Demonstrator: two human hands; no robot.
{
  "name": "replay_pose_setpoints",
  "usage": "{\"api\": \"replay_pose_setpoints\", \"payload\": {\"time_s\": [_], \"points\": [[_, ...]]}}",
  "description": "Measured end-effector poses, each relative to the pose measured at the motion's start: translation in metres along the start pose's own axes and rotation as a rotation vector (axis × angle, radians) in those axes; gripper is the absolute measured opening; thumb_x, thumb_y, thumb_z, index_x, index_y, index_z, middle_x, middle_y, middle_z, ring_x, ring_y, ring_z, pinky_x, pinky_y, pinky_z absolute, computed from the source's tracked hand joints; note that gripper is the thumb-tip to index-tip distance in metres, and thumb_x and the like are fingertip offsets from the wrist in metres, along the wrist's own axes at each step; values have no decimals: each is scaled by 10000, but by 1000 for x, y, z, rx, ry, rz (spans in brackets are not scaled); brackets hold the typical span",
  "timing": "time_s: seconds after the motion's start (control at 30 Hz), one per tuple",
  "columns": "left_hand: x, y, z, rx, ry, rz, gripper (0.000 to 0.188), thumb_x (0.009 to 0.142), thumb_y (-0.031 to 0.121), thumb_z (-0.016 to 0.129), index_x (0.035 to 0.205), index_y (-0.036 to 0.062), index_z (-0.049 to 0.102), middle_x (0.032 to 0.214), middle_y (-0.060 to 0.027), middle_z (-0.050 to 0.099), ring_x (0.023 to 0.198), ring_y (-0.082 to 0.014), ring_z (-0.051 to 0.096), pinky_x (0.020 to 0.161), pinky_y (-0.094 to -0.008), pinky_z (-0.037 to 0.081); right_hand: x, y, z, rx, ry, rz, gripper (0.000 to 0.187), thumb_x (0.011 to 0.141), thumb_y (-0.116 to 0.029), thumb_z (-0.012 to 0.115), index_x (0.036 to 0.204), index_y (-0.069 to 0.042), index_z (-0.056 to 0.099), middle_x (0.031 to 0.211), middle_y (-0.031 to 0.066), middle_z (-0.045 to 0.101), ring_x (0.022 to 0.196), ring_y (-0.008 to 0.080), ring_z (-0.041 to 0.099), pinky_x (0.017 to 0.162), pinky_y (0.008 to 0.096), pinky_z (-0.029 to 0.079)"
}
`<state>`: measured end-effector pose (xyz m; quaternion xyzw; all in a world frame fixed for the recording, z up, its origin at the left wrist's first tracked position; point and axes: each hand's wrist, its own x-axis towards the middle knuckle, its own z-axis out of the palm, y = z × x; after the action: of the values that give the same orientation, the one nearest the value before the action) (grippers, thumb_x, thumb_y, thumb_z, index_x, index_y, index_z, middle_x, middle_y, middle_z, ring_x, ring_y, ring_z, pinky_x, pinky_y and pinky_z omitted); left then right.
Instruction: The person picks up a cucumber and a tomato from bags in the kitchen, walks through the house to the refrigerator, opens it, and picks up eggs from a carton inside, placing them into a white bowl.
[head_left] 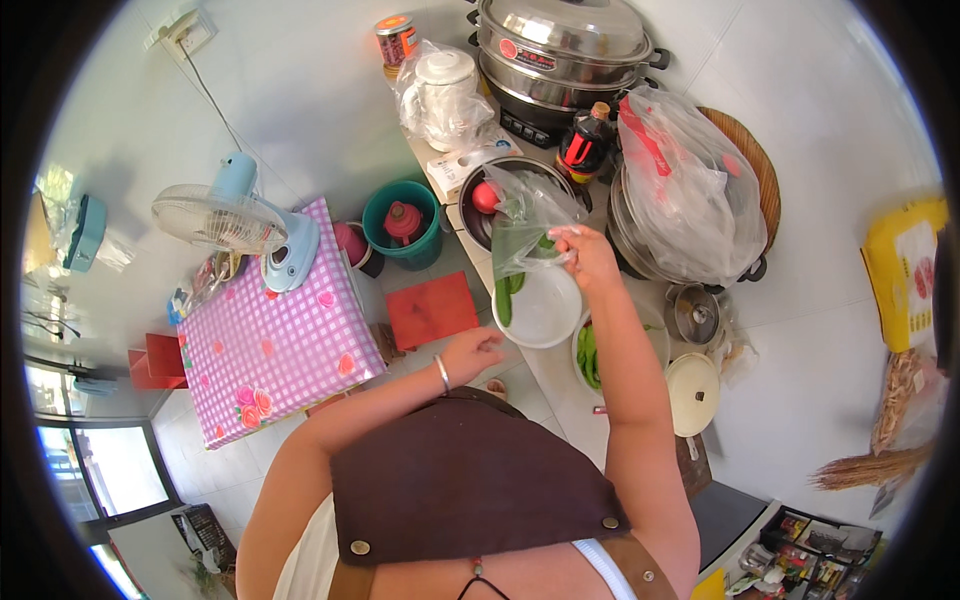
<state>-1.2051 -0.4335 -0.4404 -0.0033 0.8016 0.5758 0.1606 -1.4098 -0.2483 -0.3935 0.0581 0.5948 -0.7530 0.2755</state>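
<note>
My right hand [590, 258] pinches a thin clear plastic bag [520, 250] over the counter. Long green vegetables [504, 300] show at its lower edge, above a white bowl [552, 312]; whether they lie in the bag or the bowl I cannot tell. Beside the white bowl, a second bowl holds green peppers [588, 358]. Behind the bag, a dark-rimmed metal pan [468, 212] has a round red tomato-like thing [485, 197] in it. In front of my apron, my left hand [474, 354] is empty, its fingers loosely bent and apart.
A steamer [560, 50], a dark sauce bottle [585, 145] and a plastic-covered pot [690, 200] stand along the wall. Nearer are small lidded pots [692, 392]. Leftward are a green bucket [415, 250], a red stool [432, 308] and a checked table [270, 350] with a fan [290, 250].
</note>
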Motion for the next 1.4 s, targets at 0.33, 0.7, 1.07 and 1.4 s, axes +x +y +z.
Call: {"api": "replay_pose_setpoints", "payload": {"time_s": [0.33, 0.7, 1.07, 1.4], "points": [[-96, -96, -40, 137, 72, -340, 324, 750, 328, 615, 858, 22, 620, 827, -130, 621, 780, -239, 599, 706, -313, 464, 41, -87, 30, 11, -27, -130, 155, 813, -41, 465, 853, 7, 606, 575, -10, 496, 406, 50, 383, 333, 185, 253], [-203, -212, -48, 44, 248, -707, 316, 758, 294, 603, 859, -3, 637, 745, -100, 631, 682, -187, 605, 651, -295, 479, 40, -181, 43, -105, -299, -258, 201, 860, -95, 468, 944, 76, 532, 561, -49, 371, 479, 37, 328, 380, 175, 215], [-180, -242, -59, -353, 349, -794, 264, 766, 227, 606, 868, -17, 606, 725, -64, 602, 603, -128, 586, 500, -253, 446, 6, -209, 55, -85, -280, -289, 197, 850, -71, 476, 942, 90, 542, 508, -60, 344, 450, 35, 292, 417, 186, 212], [-169, -244, -63, -301, 303, -798, 280, 762, 234, 613, 881, -19, 604, 733, -74, 606, 610, -139, 594, 503, -258, 445, 0, -191, 51, -230, -241, -244, 153, 833, -85, 500, 839, 49, 573, 493, -75, 317, 424, 25, 259, 414, 188, 188]]}}
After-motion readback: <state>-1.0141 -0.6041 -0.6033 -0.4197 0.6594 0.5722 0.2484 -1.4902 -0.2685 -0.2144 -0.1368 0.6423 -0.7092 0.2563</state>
